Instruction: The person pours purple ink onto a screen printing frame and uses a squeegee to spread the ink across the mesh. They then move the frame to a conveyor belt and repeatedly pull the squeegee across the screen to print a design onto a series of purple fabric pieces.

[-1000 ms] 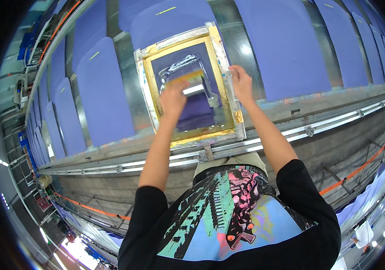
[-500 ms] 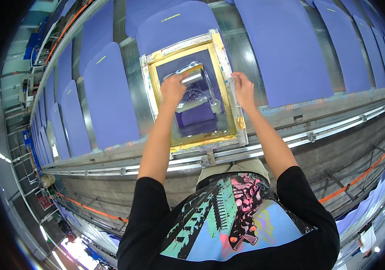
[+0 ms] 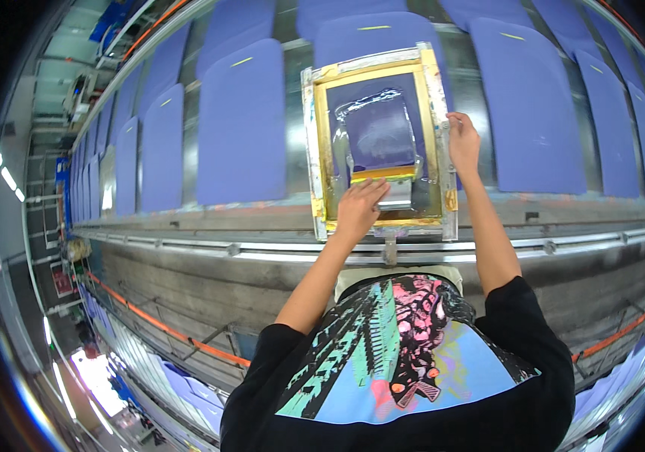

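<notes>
A screen-printing frame [image 3: 433,98] lies over a purple-blue fabric panel on the long table. Its inner border is yellow, and its outer bars are pale and stained. Clear, wet-looking ink [image 3: 377,96] glistens in a ring on the mesh [image 3: 382,139]. Near the frame's close end, my left hand [image 3: 358,211] is closed on a squeegee [image 3: 395,197] with a metal holder and a yellow-orange edge, which rests on the mesh. My right hand [image 3: 464,145] grips the frame's right bar, fingers closed at its outer side.
More purple-blue panels [image 3: 241,124] lie in rows on the table to both sides, such as one at right [image 3: 529,113]. A metal rail [image 3: 262,247] runs along the table's near edge. Behind me is an orange pipe [image 3: 164,324].
My left hand has drawn the squeegee toward me, from the mesh's far part to its near end. My right hand stays on the right bar. The whole view has shifted.
</notes>
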Demonstrator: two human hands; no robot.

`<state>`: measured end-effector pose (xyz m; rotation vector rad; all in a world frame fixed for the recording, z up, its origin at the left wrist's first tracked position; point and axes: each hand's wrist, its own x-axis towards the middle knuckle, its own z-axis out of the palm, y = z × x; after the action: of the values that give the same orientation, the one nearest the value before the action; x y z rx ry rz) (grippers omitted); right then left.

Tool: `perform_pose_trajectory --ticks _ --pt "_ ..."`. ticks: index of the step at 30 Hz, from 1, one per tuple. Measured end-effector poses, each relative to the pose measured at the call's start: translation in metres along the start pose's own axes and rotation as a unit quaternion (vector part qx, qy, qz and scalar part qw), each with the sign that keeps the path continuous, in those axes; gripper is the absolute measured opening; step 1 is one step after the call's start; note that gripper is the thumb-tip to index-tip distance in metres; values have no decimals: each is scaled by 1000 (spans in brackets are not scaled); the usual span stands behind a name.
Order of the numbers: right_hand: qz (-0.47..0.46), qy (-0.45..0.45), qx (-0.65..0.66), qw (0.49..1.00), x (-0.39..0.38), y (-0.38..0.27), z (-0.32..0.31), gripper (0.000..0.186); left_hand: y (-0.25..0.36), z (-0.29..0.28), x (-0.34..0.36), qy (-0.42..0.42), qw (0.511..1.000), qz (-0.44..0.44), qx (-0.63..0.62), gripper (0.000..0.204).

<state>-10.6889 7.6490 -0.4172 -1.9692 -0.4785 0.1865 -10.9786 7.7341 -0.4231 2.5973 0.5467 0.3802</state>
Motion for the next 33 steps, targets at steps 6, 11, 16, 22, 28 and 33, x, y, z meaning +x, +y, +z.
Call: perform_pose_trajectory --ticks 6,11,16,22,28,33 --pt "-7 -17 50 999 -81 -72 150 18 -113 -107 -54 3 998 -64 21 62" --pt "40 -53 77 995 -144 -112 262 18 -218 -175 -108 5 995 -90 36 61" --pt "13 -32 48 998 -177 -142 336 18 -297 -204 -144 25 995 -81 43 59" --pt "76 -63 2 995 -183 -151 364 19 -313 -219 -191 -46 994 -93 41 64" --pt "34 -32 -6 999 -182 -138 374 20 -352 -213 -143 -14 995 -60 77 53" --pt "53 -48 -28 997 -182 -147 370 19 -411 -261 8 -100 978 -184 -15 49"
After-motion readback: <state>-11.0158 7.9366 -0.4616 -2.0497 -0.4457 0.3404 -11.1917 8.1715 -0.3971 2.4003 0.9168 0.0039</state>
